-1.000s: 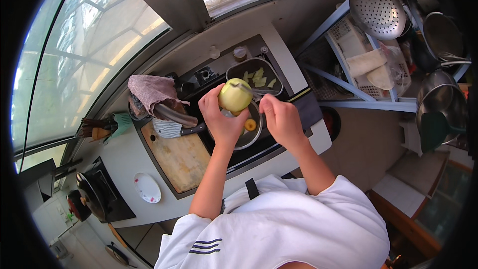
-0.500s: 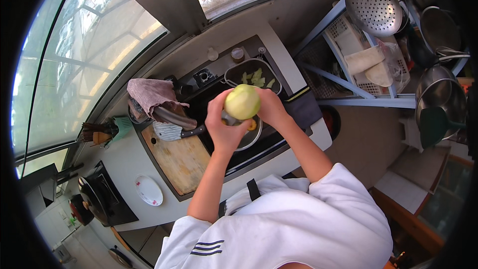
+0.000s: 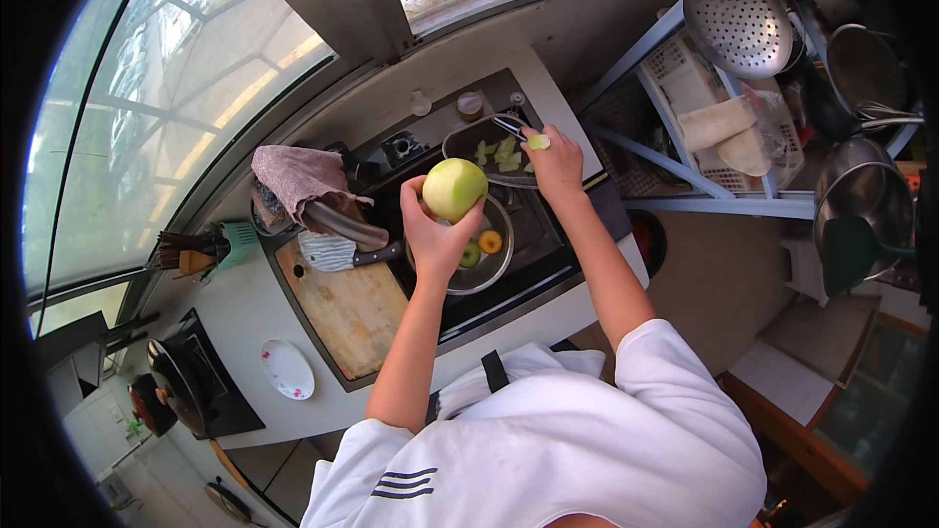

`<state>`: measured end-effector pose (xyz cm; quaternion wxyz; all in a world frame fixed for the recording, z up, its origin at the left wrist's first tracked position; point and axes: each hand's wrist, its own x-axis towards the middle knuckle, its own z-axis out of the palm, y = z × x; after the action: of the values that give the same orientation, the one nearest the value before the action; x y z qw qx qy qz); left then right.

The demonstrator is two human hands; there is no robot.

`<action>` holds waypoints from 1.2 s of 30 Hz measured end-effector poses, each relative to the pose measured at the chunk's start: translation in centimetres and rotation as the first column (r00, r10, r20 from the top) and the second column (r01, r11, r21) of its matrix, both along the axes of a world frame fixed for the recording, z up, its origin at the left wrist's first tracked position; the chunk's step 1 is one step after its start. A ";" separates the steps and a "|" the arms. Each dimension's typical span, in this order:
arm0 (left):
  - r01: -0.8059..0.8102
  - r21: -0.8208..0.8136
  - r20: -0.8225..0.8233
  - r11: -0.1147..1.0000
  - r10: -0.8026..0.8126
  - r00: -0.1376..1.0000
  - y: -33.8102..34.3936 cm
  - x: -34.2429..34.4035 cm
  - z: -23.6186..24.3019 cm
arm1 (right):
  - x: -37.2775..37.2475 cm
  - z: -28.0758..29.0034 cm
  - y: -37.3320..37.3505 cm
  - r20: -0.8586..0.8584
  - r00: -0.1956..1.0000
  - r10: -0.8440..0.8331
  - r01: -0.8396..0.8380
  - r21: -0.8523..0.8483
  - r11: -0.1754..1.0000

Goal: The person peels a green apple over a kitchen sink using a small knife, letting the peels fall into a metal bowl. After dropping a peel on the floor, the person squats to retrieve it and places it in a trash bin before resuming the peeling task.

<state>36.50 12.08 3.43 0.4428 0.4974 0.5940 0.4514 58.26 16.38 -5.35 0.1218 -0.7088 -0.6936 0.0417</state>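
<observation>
My left hand (image 3: 437, 230) is closed around a partly peeled green apple (image 3: 454, 190), holding it up over the sink. To its right, my right hand (image 3: 558, 164) grips a slim metal peeler (image 3: 508, 125), most of its handle hidden by the fingers. A pale green strip of peel (image 3: 538, 142) sits by those fingers. Just beyond, a metal strainer basin (image 3: 455, 144) holds several pieces of green peel (image 3: 506, 150). Below the apple stands a round steel bowl (image 3: 476, 286) with a green fruit (image 3: 469, 254) and a yellow fruit (image 3: 490, 242) in it.
A wooden cutting board (image 3: 342, 318) lies left of the sink, with a cleaver (image 3: 333, 251) at its far end. Beyond are a draped cloth (image 3: 293, 176) and a green utensil holder (image 3: 235, 242). A white plate (image 3: 288, 370) sits nearer. Pans and a skimmer (image 3: 738, 24) hang at right.
My right hand has moved off the apple, right and away toward the basin, where the peeler now shows. My left hand has shifted slightly left with the apple, uncovering the bowl's fruit.
</observation>
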 end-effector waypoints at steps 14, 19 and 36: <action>0.097 0.103 -0.148 0.990 -0.081 0.986 -0.1 0.2 -0.2 | 0.7 -0.1 3.6 0.445 0.842 0.306 -0.299 -0.088 0.950; 0.121 0.102 -0.180 0.987 -0.102 0.978 -0.3 0.5 -0.3 | 1.3 1.2 4.8 0.580 0.702 0.414 -0.264 -0.329 0.907; 0.803 -0.014 -0.727 0.596 -0.557 0.401 5.0 3.3 0.9 | 0.8 2.6 6.2 0.675 0.583 0.452 -0.538 -0.096 0.837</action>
<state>39.80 17.05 4.30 0.2523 0.8912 0.3603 0.1109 59.10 22.60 -2.79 -0.1119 -0.4435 -0.8600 -0.2264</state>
